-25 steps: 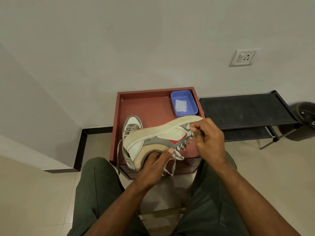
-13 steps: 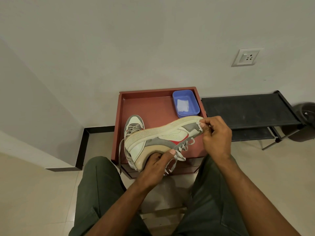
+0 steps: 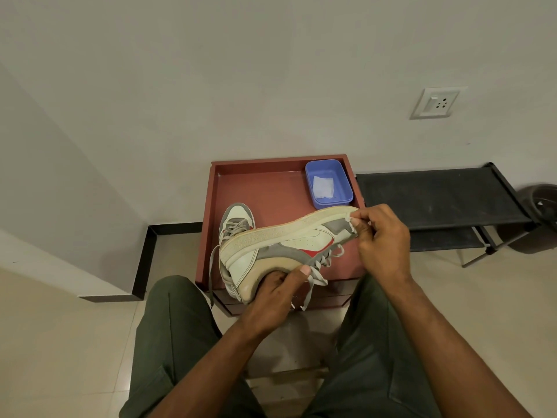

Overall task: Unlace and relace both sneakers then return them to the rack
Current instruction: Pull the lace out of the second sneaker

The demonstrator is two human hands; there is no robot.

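Above the red-brown wooden tray-top table [image 3: 265, 188] standing against the pale wall, the left hand [image 3: 272, 292] is gripping the heel of 1 white-and-grey sneaker [image 3: 289, 245] while the right hand [image 3: 380, 236] is pinching lace at its toe, the black rack [image 3: 437, 196] sitting at 3 o'clock.

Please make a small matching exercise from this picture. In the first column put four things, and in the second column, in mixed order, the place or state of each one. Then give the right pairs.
Things
1. held sneaker
2. second sneaker
3. blue tub
4. black rack

Places or states
A. stands empty, to the right of the red table
B. tilted on its side, gripped at the heel by the left hand
C. rests on the red table, toe toward the wall
D. in the table's far right corner, with a white piece inside

Pairs: 1-B, 2-C, 3-D, 4-A
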